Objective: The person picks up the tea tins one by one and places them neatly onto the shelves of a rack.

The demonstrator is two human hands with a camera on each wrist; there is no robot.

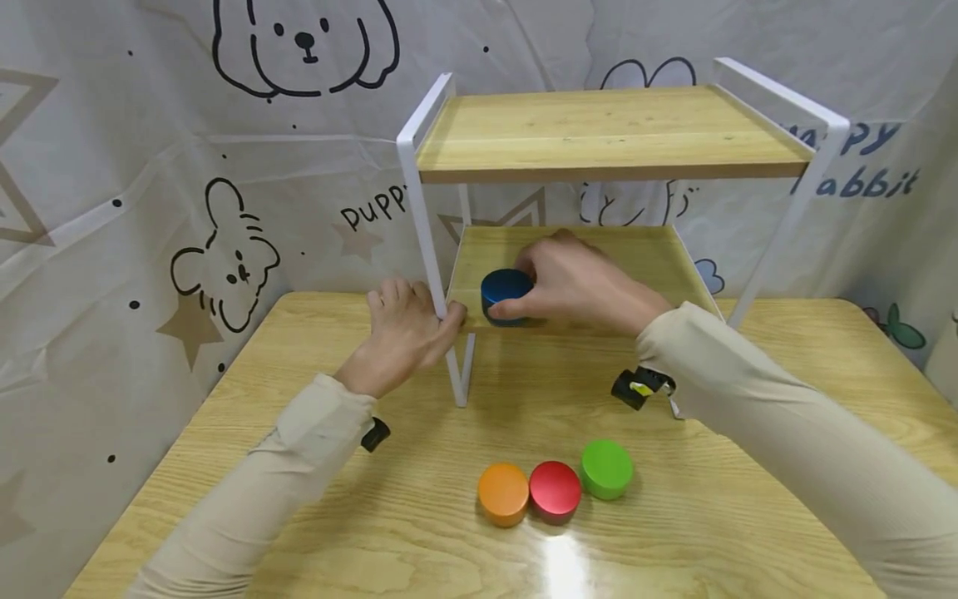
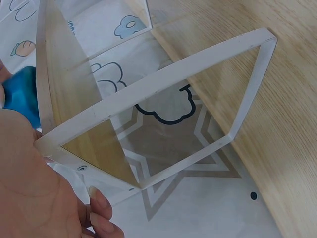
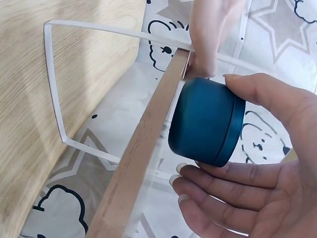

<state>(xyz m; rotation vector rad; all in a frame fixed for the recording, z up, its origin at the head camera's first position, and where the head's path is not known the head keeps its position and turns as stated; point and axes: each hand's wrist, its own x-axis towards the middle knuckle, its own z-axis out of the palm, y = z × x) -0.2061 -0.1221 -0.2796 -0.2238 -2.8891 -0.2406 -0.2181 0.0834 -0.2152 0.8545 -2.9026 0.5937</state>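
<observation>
You're working w/ 4 round tins & a two-tier shelf unit (image 1: 614,133). The blue tin (image 1: 503,291) is wearing its lid, hiding any contents. The other 3 are standing on the table (image 1: 359,532) in front of the unit, insides also hidden: orange tin (image 1: 504,492) & red tin (image 1: 555,491) are sitting side by side, w/ the green tin (image 1: 607,467) just R of the red, a bit farther from you.

On the cartoon-print backdrop (image 1: 112,183), "PUPP" is showing L of the unit, running up to a post; on the R, "ppy" & "abbit" are showing, frame partly covering the words.

The blue tin's looking short, cylindrical, metallic deep blue, going teal in the R wrist view, w/ a rounded bottom edge & a lid seam running round near the top. It's being held at the L front end of the lower board (image 1: 636,249); can't tell if the base is touching wood.

Your R grip (image 1: 565,274) is pinching that tin, thumb & fingers on opp. sides, spreading approx. its width. Your L grip (image 1: 404,320) is holding the white L front post (image 1: 425,225) near the lower board.
</observation>
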